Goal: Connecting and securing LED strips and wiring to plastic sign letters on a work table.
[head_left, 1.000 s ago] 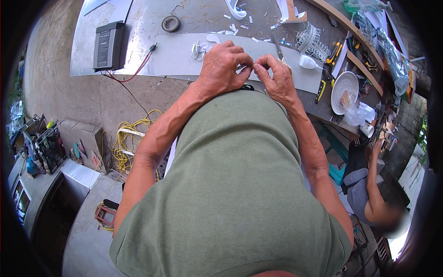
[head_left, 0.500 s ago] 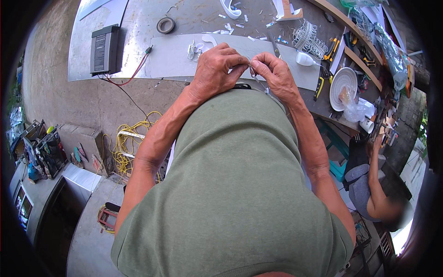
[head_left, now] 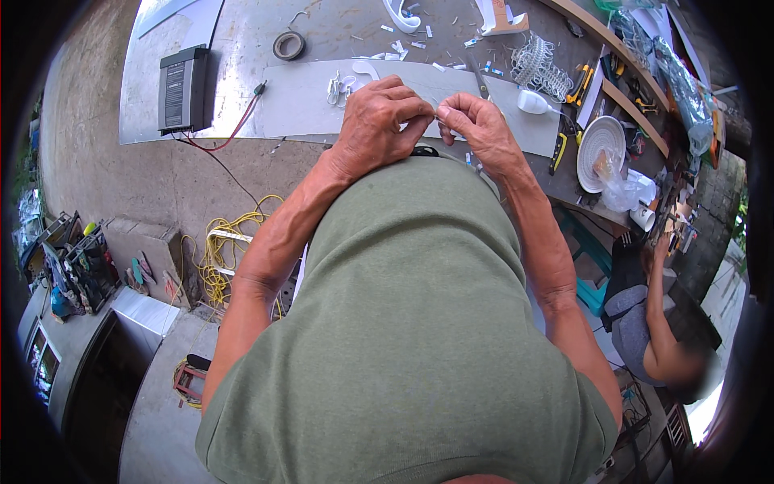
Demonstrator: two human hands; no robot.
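Observation:
Close above the front edge of the worktable, my left hand (head_left: 383, 121) and my right hand (head_left: 482, 133) meet almost fingertip to fingertip. Both are closed in a pinch. What looks like a thin wire (head_left: 436, 118) runs between the fingertips; it is too fine to make out well. A pale grey sheet (head_left: 298, 109) lies flat under the hands. Beside my left hand rests a small coil of white cord (head_left: 334, 89). A white bulb-shaped piece (head_left: 532, 102) with a thin lead sits beyond my right hand.
A black box with leads (head_left: 182, 89) and a tape roll (head_left: 289, 46) lie left. Toward the right are white wire coils (head_left: 540, 68), a yellow-black cutter (head_left: 557, 153) and a round woven plate (head_left: 598, 145). Yellow cord (head_left: 218, 258) tangles on the floor. Another person (head_left: 649, 331) sits right.
My right hand's fingers have shifted slightly, and the strand seen hanging below them shows less now. My left hand stays almost in place.

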